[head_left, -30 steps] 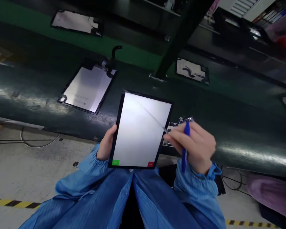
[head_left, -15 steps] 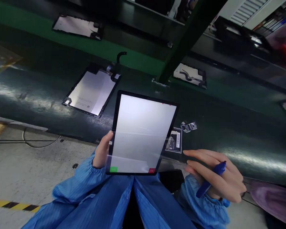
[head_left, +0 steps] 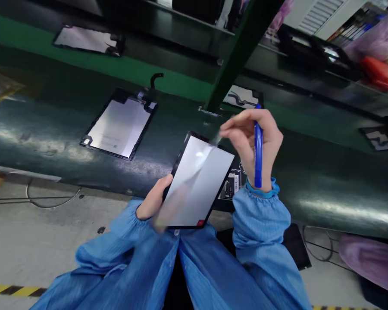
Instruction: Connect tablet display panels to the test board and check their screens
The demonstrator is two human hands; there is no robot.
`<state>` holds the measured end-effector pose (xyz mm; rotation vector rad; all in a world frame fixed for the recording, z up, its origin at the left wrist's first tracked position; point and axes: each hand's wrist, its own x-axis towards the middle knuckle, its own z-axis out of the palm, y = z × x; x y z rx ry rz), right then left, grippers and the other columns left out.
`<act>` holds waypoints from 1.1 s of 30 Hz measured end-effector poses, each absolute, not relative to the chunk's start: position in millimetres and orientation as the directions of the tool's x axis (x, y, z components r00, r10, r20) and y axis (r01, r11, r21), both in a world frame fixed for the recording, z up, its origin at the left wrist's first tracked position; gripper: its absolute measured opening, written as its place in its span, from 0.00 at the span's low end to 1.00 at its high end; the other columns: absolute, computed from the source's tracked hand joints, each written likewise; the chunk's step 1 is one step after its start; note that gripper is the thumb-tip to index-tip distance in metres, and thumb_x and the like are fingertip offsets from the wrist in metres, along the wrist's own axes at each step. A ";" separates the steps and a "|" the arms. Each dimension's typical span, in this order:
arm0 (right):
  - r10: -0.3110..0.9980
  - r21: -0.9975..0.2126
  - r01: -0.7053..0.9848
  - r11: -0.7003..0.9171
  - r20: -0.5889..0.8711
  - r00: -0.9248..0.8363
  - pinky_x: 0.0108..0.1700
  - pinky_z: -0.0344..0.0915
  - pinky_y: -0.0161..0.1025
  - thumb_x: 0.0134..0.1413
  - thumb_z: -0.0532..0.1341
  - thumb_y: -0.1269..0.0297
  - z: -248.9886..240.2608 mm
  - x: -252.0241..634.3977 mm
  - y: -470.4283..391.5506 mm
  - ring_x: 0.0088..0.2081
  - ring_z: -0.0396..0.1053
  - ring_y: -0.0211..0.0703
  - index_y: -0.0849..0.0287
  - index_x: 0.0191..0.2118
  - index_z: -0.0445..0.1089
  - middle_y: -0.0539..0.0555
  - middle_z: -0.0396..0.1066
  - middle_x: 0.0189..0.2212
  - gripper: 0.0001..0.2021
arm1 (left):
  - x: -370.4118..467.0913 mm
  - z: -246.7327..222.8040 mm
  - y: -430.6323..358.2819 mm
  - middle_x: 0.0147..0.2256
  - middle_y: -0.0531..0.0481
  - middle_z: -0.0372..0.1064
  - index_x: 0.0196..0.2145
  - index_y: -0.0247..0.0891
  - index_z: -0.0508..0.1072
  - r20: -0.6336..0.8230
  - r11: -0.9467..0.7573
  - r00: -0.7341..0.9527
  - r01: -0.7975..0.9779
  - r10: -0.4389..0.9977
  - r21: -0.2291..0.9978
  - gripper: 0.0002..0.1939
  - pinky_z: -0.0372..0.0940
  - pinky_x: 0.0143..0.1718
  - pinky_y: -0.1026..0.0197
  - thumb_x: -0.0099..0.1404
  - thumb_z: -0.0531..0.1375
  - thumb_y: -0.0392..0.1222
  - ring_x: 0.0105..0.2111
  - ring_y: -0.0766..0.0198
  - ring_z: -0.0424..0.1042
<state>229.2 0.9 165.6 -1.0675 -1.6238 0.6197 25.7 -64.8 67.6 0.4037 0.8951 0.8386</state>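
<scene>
My left hand [head_left: 154,197] grips the tablet [head_left: 197,181] by its edge, near the counter [head_left: 310,172]; my right hand [head_left: 258,140] pinches clear film [head_left: 194,170] over it and holds a blue pen [head_left: 258,148].

Around a dark green bench [head_left: 310,159]
Carries a pale-backed display panel [head_left: 118,127] left of a green post [head_left: 234,54]; shows a red item [head_left: 379,72] at upper right, striped tape [head_left: 16,289] on the floor [head_left: 61,241] at lower left, a purplish bundle [head_left: 368,260] at lower right.
</scene>
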 end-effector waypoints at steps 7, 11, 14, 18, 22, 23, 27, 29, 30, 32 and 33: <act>0.933 -0.859 0.367 0.358 0.313 -0.178 0.57 0.71 0.56 0.45 0.72 0.45 130.0 262.6 8.4 0.52 0.73 0.54 0.46 0.62 0.61 0.54 0.74 0.52 0.39 | 24.1 83.8 -61.9 0.38 0.46 0.82 0.40 0.35 0.81 -0.612 0.643 0.272 -0.545 0.742 0.538 0.17 0.73 0.49 0.55 0.65 0.61 0.51 0.49 0.46 0.77; 0.951 -0.922 0.235 0.308 0.299 -0.072 0.56 0.72 0.52 0.52 0.63 0.39 104.3 259.9 28.6 0.49 0.75 0.49 0.46 0.63 0.61 0.54 0.76 0.49 0.35 | 27.4 90.1 -51.7 0.36 0.47 0.81 0.36 0.38 0.80 -0.657 0.629 0.213 -0.597 0.723 0.499 0.12 0.74 0.48 0.53 0.65 0.60 0.47 0.49 0.47 0.77; 0.976 -0.961 0.186 0.205 0.215 0.033 0.54 0.73 0.52 0.53 0.58 0.34 84.6 254.8 41.4 0.50 0.76 0.50 0.48 0.61 0.63 0.54 0.77 0.47 0.34 | 26.3 84.2 -42.3 0.36 0.50 0.81 0.35 0.40 0.79 -0.632 0.561 0.118 -0.601 0.766 0.569 0.05 0.72 0.50 0.56 0.63 0.63 0.42 0.51 0.49 0.76; 0.989 -0.988 0.092 0.121 0.129 0.079 0.54 0.73 0.52 0.55 0.55 0.34 67.5 252.2 49.5 0.50 0.76 0.48 0.51 0.58 0.64 0.53 0.78 0.44 0.33 | 23.8 70.5 -34.7 0.37 0.50 0.80 0.33 0.39 0.78 -0.643 0.557 0.059 -0.565 0.763 0.609 0.04 0.69 0.54 0.60 0.63 0.63 0.40 0.55 0.53 0.73; 0.991 -0.995 0.043 0.090 0.094 0.097 0.55 0.72 0.51 0.57 0.55 0.36 63.4 253.4 51.1 0.48 0.77 0.47 0.51 0.56 0.63 0.53 0.78 0.43 0.29 | 24.6 67.4 -32.8 0.34 0.53 0.80 0.31 0.41 0.78 -0.630 0.525 0.011 -0.564 0.777 0.637 0.08 0.68 0.55 0.62 0.65 0.59 0.34 0.53 0.58 0.74; 0.992 -0.996 0.027 0.086 0.088 0.094 0.55 0.72 0.51 0.57 0.55 0.38 63.2 253.9 51.3 0.48 0.77 0.46 0.51 0.55 0.63 0.53 0.79 0.42 0.28 | 25.2 69.0 -32.5 0.33 0.53 0.80 0.30 0.41 0.78 -0.629 0.520 0.011 -0.574 0.777 0.633 0.10 0.69 0.54 0.63 0.66 0.58 0.33 0.51 0.58 0.76; 0.995 -0.998 -0.022 0.065 0.063 0.077 0.56 0.71 0.48 0.57 0.54 0.41 61.6 256.4 53.1 0.47 0.78 0.45 0.50 0.53 0.63 0.53 0.79 0.42 0.24 | 27.3 79.8 -30.9 0.29 0.50 0.80 0.30 0.37 0.79 -0.690 0.615 0.120 -0.580 0.714 0.535 0.11 0.72 0.49 0.60 0.67 0.59 0.38 0.44 0.55 0.79; 0.995 -0.998 -0.009 0.060 0.059 0.080 0.56 0.71 0.48 0.57 0.54 0.40 60.6 257.3 54.1 0.47 0.78 0.46 0.51 0.53 0.63 0.54 0.78 0.42 0.25 | 28.1 84.0 -30.5 0.30 0.50 0.80 0.33 0.37 0.80 -0.735 0.655 0.133 -0.576 0.665 0.488 0.10 0.72 0.50 0.59 0.67 0.59 0.40 0.44 0.54 0.79; 0.995 -0.998 0.002 0.060 0.060 0.083 0.56 0.71 0.49 0.57 0.53 0.39 60.3 257.6 54.4 0.47 0.78 0.46 0.51 0.53 0.63 0.55 0.78 0.42 0.26 | 28.6 85.2 -30.6 0.30 0.51 0.80 0.34 0.38 0.80 -0.744 0.658 0.134 -0.584 0.655 0.475 0.10 0.72 0.51 0.59 0.67 0.59 0.40 0.45 0.54 0.79; 0.994 -0.998 0.026 0.056 0.058 0.088 0.55 0.72 0.49 0.56 0.53 0.38 60.1 257.9 54.9 0.48 0.78 0.47 0.51 0.53 0.63 0.55 0.78 0.43 0.27 | 29.6 85.9 -31.3 0.32 0.54 0.80 0.37 0.41 0.80 -0.722 0.639 0.148 -0.607 0.676 0.473 0.09 0.72 0.51 0.58 0.67 0.59 0.39 0.46 0.54 0.79; 0.994 -0.998 0.034 0.054 0.057 0.090 0.55 0.72 0.49 0.56 0.53 0.38 60.2 258.0 55.0 0.48 0.77 0.48 0.51 0.53 0.63 0.56 0.78 0.43 0.27 | 30.2 85.6 -31.8 0.32 0.54 0.81 0.38 0.41 0.81 -0.701 0.628 0.162 -0.612 0.695 0.481 0.09 0.73 0.50 0.58 0.66 0.59 0.40 0.46 0.54 0.79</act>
